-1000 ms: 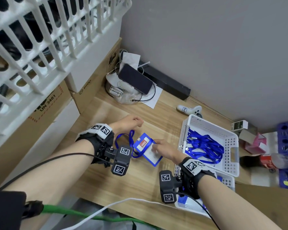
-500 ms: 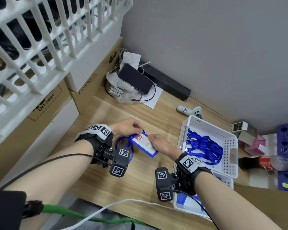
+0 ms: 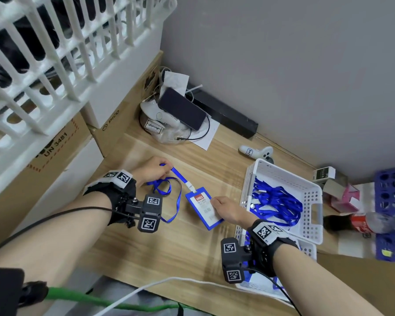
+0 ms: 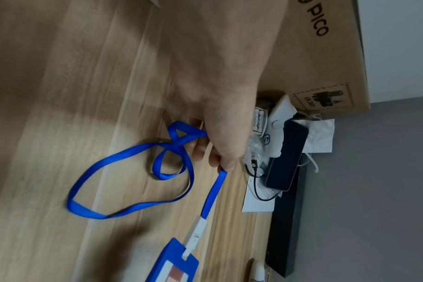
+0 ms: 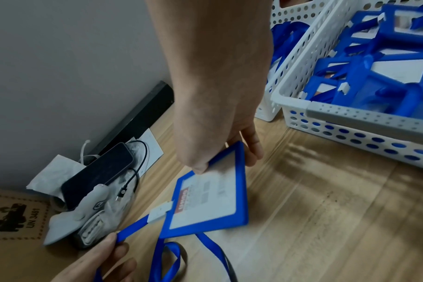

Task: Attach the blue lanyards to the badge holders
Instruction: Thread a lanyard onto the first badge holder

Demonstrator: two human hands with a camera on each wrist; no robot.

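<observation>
A blue badge holder (image 3: 203,208) (image 5: 211,200) (image 4: 172,263) with a white ID card is held just above the wooden desk (image 3: 169,242), pinched at its edge by my right hand (image 3: 226,210) (image 5: 220,148). A white clip (image 3: 190,185) (image 4: 196,234) (image 5: 159,211) joins its top to a blue lanyard (image 3: 169,195) (image 4: 123,183) (image 5: 172,253). My left hand (image 3: 153,172) (image 4: 215,133) (image 5: 104,255) pinches the lanyard strap, drawn straight from the clip, while the rest of the loop lies slack on the desk.
A white basket (image 3: 315,201) of loose blue lanyards (image 3: 276,201) stands right of my right hand. A second white basket (image 5: 350,114) holding several blue badge holders (image 5: 374,72) sits nearer me. A phone (image 3: 180,108), black bar (image 3: 226,115) and cardboard boxes (image 3: 114,124) line the back and left.
The hands have drawn apart: my left hand pulled the strap back-left and my right moved the badge holder to the right and nearer me, so the strap now runs straight from the clip.
</observation>
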